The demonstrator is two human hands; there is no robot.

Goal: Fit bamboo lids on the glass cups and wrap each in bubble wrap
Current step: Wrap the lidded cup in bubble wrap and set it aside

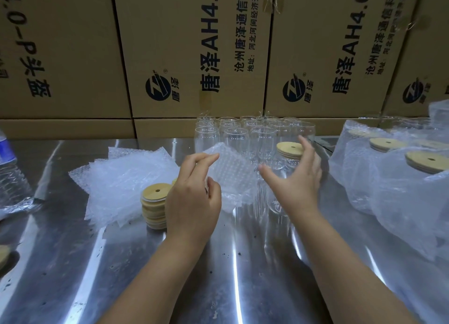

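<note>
Bubble wrap (230,175) pinched in left grip (194,197), right grip (296,178) released beside lidded cup (289,150)

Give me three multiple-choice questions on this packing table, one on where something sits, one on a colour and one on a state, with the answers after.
1. Where is the loose stack of bamboo lids?
A) Just left of the left hand, which pinches a bubble wrap sheet
B) On top of the cardboard boxes
C) Inside a glass at the back

2. What colour is the label on the water bottle?
A) Red
B) Blue
C) Green

3. In what state is the cup by the right hand?
A) Open, no lid
B) Broken
C) Lidded

Answers:
1 A: the stack stands on the metal table beside that hand.
2 B: a blue band wraps the bottle.
3 C: a bamboo lid sits on its rim.
</note>
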